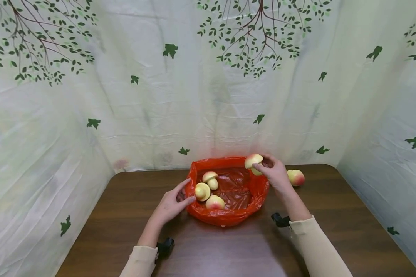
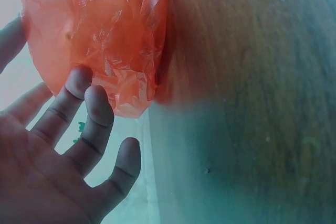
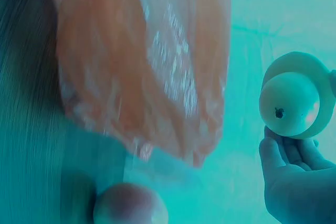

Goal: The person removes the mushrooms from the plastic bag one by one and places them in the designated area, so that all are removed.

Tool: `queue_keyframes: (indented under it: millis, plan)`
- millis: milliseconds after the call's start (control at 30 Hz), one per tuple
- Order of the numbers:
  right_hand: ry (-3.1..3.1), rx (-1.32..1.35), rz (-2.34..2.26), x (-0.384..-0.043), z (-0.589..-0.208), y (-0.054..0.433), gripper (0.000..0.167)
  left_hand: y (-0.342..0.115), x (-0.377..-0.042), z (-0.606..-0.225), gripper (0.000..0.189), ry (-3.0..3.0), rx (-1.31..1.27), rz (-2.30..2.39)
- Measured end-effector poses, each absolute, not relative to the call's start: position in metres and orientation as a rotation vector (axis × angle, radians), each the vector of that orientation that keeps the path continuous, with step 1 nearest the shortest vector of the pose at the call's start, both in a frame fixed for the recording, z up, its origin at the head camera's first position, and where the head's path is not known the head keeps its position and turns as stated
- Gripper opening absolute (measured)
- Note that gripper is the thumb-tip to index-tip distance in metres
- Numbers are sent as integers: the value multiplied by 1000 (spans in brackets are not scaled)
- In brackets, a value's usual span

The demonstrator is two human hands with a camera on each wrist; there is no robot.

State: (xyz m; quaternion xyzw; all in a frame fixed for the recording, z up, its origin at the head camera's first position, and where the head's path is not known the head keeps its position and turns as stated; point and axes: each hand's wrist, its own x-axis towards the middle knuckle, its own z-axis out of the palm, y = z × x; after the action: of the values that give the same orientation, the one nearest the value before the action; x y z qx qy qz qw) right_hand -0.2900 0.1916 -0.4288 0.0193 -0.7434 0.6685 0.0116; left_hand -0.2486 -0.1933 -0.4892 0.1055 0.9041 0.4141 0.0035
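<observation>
A red plastic bag [image 1: 225, 220] stands open on the table, its rim spread wide. Inside it, toward the left, lie a mushroom [image 1: 210, 180] with a pink-tinged cap, another mushroom [image 1: 202, 192] stem up, and a third mushroom [image 1: 215, 202] cap up. My left hand [image 1: 171, 202] is at the bag's left side, thumb near the rim; in the left wrist view its loosely bent fingertips [image 2: 80, 80] rest against the plastic. With my right hand [image 1: 275, 173] I pinch a mushroom [image 1: 253, 160] above the bag's far right rim. In the right wrist view this mushroom [image 3: 290, 103] shows its stem end.
One more pink and yellow mushroom [image 1: 296, 177] lies on the brown wooden table [image 1: 131, 207], right of the bag and behind my right wrist. A pale curtain [image 1: 152, 115] with leaf prints hangs along the table's back edge and both sides.
</observation>
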Motion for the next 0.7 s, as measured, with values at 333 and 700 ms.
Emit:
queue_keyframes:
  millis: [333, 700]
  plan:
    - [-2350, -27, 2019, -288, -421, 224, 75, -194, -250, -488, 71, 2841, 330, 1285]
    - [-2316, -162, 1923, -291, -422, 265, 76, -195, -251, -489, 71, 2829, 343, 1292]
